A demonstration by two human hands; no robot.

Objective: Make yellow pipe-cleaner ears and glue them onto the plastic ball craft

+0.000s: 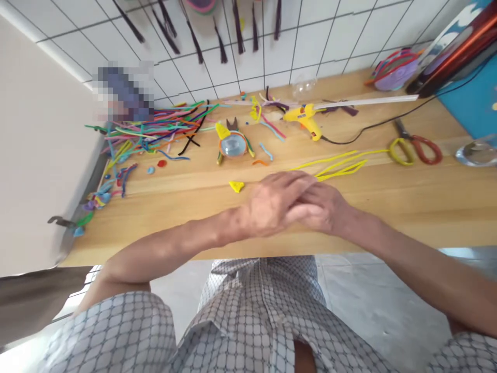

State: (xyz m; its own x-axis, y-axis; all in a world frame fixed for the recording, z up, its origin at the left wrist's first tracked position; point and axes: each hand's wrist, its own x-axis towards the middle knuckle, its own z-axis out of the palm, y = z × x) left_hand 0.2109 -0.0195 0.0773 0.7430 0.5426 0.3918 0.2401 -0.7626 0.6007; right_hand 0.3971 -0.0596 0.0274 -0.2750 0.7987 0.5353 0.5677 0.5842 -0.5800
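Observation:
My left hand (267, 204) and my right hand (314, 202) are pressed together just above the table's front half, with the fingers folded over one another. Both look closed, and whatever lies between them is hidden; motion blurs the fingers. Several yellow pipe cleaners (341, 168) lie on the wood right behind my right hand. To the left of my left hand rests a small folded yellow piece (236, 186). Farther back sits a clear plastic dome with an orange rim (233, 145), with a yellow triangle, a brown forked piece and green-yellow strips attached around it.
A yellow glue gun (305, 119) with a long glue stick lies at the back, its black cord trailing right. Scissors (415, 147) rest at the right near a clear dome (477, 153). A pile of coloured pipe cleaners (163, 129) covers the back left. Dark tassels (221, 46) hang along the tiled wall.

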